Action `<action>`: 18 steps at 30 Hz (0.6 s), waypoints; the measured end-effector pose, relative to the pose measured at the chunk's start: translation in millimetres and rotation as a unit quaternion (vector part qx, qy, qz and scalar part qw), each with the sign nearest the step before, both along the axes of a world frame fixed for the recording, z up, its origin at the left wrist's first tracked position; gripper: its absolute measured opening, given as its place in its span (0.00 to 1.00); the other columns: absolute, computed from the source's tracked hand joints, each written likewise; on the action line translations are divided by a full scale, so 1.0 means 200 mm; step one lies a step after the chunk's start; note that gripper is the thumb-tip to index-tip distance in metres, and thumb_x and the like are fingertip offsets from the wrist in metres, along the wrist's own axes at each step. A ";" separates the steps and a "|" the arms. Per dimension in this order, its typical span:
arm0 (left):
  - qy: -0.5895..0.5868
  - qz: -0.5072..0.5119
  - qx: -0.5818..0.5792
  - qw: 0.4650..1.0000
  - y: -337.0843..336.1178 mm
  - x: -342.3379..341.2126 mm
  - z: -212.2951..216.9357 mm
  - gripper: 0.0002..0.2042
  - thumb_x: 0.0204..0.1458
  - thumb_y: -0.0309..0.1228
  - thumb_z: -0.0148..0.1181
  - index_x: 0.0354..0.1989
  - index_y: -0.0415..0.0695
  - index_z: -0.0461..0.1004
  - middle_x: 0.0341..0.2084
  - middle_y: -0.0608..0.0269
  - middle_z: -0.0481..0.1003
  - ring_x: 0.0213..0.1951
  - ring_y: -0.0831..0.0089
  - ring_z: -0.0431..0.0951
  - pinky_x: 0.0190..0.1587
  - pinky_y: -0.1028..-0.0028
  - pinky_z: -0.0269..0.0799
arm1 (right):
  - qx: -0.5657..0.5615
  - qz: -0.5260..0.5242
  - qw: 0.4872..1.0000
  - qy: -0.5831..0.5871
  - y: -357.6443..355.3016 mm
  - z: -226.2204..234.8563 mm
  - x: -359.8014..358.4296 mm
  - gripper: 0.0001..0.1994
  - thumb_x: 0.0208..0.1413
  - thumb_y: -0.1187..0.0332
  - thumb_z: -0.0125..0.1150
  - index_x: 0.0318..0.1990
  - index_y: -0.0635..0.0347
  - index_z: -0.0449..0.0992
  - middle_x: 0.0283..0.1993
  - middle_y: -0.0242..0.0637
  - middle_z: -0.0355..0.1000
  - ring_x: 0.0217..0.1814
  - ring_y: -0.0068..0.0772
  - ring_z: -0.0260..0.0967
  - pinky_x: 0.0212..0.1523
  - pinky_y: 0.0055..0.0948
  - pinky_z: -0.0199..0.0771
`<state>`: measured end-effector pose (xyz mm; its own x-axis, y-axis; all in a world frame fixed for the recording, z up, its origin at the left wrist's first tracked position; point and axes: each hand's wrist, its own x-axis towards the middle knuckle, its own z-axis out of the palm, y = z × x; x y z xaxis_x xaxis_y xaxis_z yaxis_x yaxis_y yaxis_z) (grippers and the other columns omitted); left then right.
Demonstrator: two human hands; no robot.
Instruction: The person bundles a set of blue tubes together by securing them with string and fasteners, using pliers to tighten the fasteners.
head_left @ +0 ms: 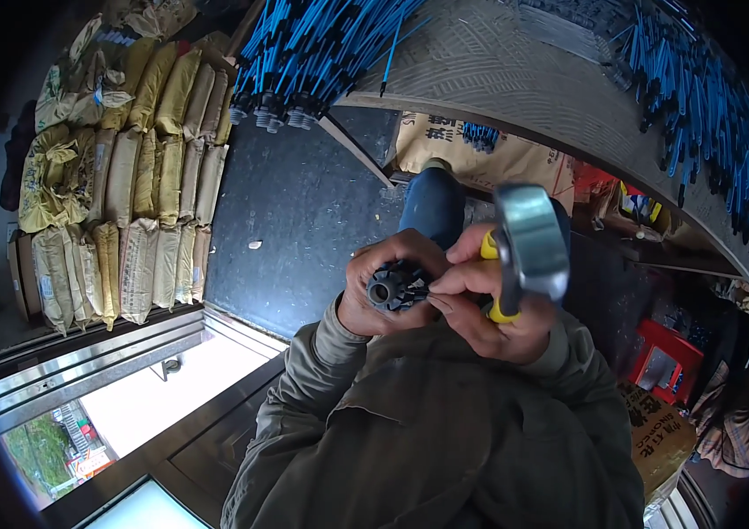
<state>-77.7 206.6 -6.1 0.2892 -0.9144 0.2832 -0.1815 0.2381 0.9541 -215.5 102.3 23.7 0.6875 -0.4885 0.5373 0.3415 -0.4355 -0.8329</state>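
Left hand [383, 284] fingers clamped round a black ribbed fitting [396, 286], right hand [484, 304] fingers gripping a yellow-handled hammer [529, 238].

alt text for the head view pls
Both hands meet at chest height: the left hand grips a black ribbed fitting, the right hand pinches it while holding a yellow-handled hammer. Stacked sacks lie beyond.
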 end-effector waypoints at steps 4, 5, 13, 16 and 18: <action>-0.022 -0.014 0.020 0.999 -0.01 0.03 0.01 0.11 0.34 0.22 0.64 0.28 0.40 0.70 0.26 0.61 0.73 0.28 0.73 0.74 0.32 0.76 0.69 | 0.029 0.063 0.997 0.039 -0.13 -0.02 0.08 0.06 0.44 0.78 0.61 0.32 0.65 0.75 0.42 0.41 0.63 0.40 0.31 0.64 0.39 0.24 0.65; -0.027 -0.016 0.021 0.999 -0.01 0.04 0.01 0.11 0.34 0.22 0.64 0.28 0.40 0.70 0.26 0.62 0.73 0.28 0.73 0.74 0.31 0.76 0.68 | 0.085 0.116 0.988 0.052 -0.15 -0.06 0.10 0.06 0.45 0.79 0.60 0.33 0.65 0.75 0.43 0.42 0.63 0.41 0.33 0.64 0.39 0.25 0.66; 0.001 0.119 -0.021 0.993 -0.04 0.04 -0.09 0.12 0.35 0.21 0.63 0.29 0.41 0.68 0.26 0.63 0.72 0.28 0.78 0.72 0.31 0.78 0.66 | -0.371 -0.124 0.894 0.218 -0.22 0.05 -0.12 0.14 0.52 0.73 0.55 0.47 0.63 0.71 0.53 0.39 0.62 0.50 0.36 0.64 0.50 0.33 0.63; -0.006 0.131 -0.010 0.991 -0.06 0.04 -0.10 0.13 0.35 0.21 0.63 0.30 0.41 0.67 0.26 0.63 0.71 0.28 0.78 0.71 0.32 0.78 0.66 | -0.492 -0.180 0.810 0.262 -0.23 0.07 -0.14 0.16 0.54 0.69 0.55 0.51 0.57 0.70 0.55 0.33 0.62 0.53 0.28 0.62 0.53 0.33 0.60; -0.010 0.138 -0.007 0.990 -0.08 0.04 -0.11 0.13 0.35 0.20 0.63 0.30 0.41 0.67 0.26 0.63 0.71 0.28 0.79 0.71 0.32 0.78 0.66 | -0.523 -0.185 0.797 0.239 -0.23 0.08 -0.14 0.17 0.55 0.65 0.54 0.53 0.56 0.68 0.57 0.29 0.61 0.56 0.26 0.59 0.56 0.33 0.56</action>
<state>-68.9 190.5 -27.3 0.5212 -0.7974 0.3041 -0.2600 0.1911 0.9465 -243.9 55.7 39.6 0.8488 -0.1622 0.5032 -0.2189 -0.9742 0.0553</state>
